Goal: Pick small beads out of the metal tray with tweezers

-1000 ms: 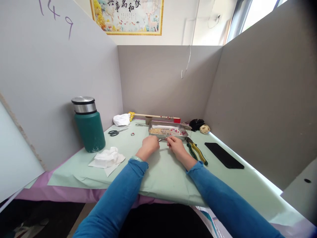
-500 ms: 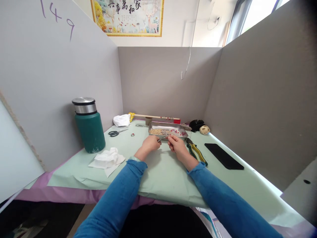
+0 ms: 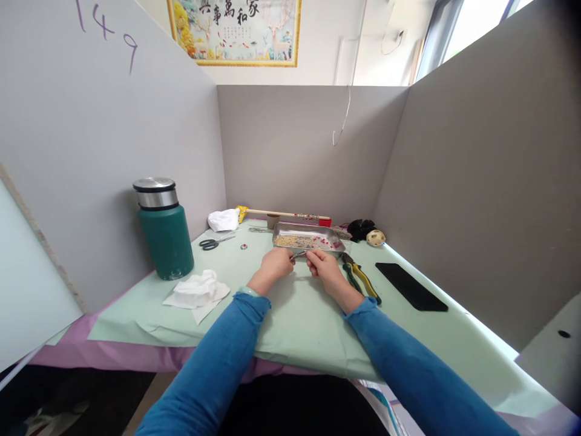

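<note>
My left hand point(image 3: 275, 265) is closed around a thin metal tool point(image 3: 297, 255) whose tip points right, toward my right hand point(image 3: 321, 266). My right hand pinches something very small at that tip; I cannot make out what it is. Both hands hover over the green table cover, just in front of a shallow metal tray point(image 3: 307, 230) that holds tan grains and several small pink pieces.
A green flask point(image 3: 164, 230) stands at the left, with crumpled tissue point(image 3: 196, 289) in front of it. Scissors point(image 3: 213, 243) lie behind. Yellow-handled pliers point(image 3: 362, 276) and a black phone point(image 3: 411, 286) lie to the right. Grey partition walls enclose three sides.
Both hands have shifted very slightly toward the tray. Nothing else on the table has moved.
</note>
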Demonstrator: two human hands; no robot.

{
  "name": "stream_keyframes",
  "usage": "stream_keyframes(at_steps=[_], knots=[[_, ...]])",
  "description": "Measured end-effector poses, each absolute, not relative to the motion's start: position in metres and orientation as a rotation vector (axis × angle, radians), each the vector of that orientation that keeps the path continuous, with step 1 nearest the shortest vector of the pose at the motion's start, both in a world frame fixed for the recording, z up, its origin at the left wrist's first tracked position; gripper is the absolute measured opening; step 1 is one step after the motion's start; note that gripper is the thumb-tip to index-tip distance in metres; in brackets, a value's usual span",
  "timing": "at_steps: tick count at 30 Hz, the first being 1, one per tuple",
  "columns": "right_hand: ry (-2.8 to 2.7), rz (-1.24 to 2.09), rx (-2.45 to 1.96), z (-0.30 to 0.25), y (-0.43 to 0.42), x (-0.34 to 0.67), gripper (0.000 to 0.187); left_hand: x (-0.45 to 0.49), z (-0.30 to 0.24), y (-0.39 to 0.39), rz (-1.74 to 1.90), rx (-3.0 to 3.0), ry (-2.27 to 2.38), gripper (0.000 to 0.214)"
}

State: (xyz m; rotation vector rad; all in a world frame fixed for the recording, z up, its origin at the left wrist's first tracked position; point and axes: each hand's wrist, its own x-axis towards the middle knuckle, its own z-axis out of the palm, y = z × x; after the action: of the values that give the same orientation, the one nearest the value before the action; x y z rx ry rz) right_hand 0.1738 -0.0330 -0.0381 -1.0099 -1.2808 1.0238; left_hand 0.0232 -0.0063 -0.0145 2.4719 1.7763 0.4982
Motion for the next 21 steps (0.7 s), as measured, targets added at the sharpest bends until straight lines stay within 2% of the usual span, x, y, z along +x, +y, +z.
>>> stream_keyframes(at_steps=[15,21], knots=[[-1.239,1.1,-0.967,-0.0363,-0.0332,0.174,0.034,0.0238,-0.0092,-0.0091,0.555,2.432,1.699,0.026],[-1.313,0.945,-1.023,-0.0385,-0.0296,0.1726,0.027,0.0231,-0.0071,-0.0095,0.559,2.424,1.682,0.025]])
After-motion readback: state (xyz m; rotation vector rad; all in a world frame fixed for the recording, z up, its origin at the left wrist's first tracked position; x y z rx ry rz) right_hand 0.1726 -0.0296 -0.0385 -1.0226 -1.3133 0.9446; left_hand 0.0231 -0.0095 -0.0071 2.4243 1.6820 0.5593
